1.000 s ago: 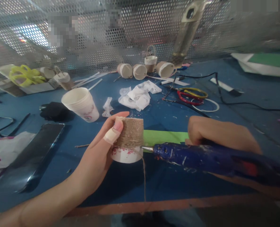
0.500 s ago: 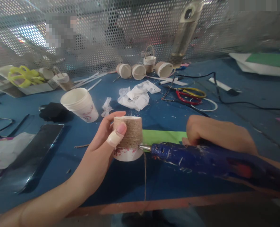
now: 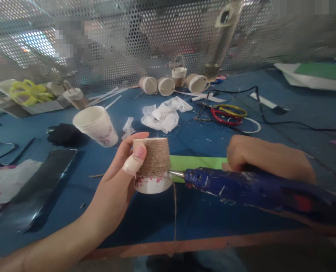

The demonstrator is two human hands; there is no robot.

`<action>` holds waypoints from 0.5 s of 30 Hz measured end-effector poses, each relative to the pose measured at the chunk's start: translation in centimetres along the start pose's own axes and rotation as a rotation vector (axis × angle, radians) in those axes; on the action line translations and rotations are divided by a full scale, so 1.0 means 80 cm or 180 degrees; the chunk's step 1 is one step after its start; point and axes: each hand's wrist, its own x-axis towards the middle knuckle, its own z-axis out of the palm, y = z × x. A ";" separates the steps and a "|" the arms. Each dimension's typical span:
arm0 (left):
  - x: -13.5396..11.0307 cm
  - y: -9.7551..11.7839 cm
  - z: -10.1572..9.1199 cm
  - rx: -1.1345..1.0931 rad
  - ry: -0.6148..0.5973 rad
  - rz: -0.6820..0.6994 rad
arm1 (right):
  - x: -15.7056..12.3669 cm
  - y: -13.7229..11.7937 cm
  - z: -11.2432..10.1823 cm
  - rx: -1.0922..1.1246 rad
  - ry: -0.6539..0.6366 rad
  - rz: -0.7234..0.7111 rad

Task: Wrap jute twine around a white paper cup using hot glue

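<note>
My left hand grips a paper cup around its left side, the thumb in front with a bandage on it. Brown twine is wound round the cup's upper part; the lower band shows white with pink flowers. A loose strand of twine hangs from the cup's right side over the table edge. My right hand is closed round a blue hot glue gun, partly hidden behind it. The gun's metal nozzle points left and meets, or nearly meets, the lowest twine turns.
A stack of white paper cups leans at the left, near a dark phone-like slab. White lace, scissors and several twine-wrapped cups lie farther back. A green strip is behind the gun. A black cord crosses the right side.
The cup has tilted and shifted slightly left in my left hand. My right hand and the glue gun have moved slightly right, the nozzle staying by the twine's lower edge.
</note>
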 end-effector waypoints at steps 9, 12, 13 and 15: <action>0.001 0.001 0.000 -0.0036 0.0037 0.0046 | -0.006 0.001 0.006 0.0030 0.0089 -0.0044; -0.001 0.001 -0.001 -0.0050 0.0020 0.0036 | -0.004 -0.007 0.009 0.0173 0.0194 0.0043; -0.001 0.002 0.000 -0.0057 0.0019 0.0018 | -0.004 -0.010 0.011 0.0234 0.0254 0.0096; -0.002 0.002 0.000 -0.0059 0.0023 -0.0025 | -0.003 -0.013 0.012 0.0369 0.0317 0.0175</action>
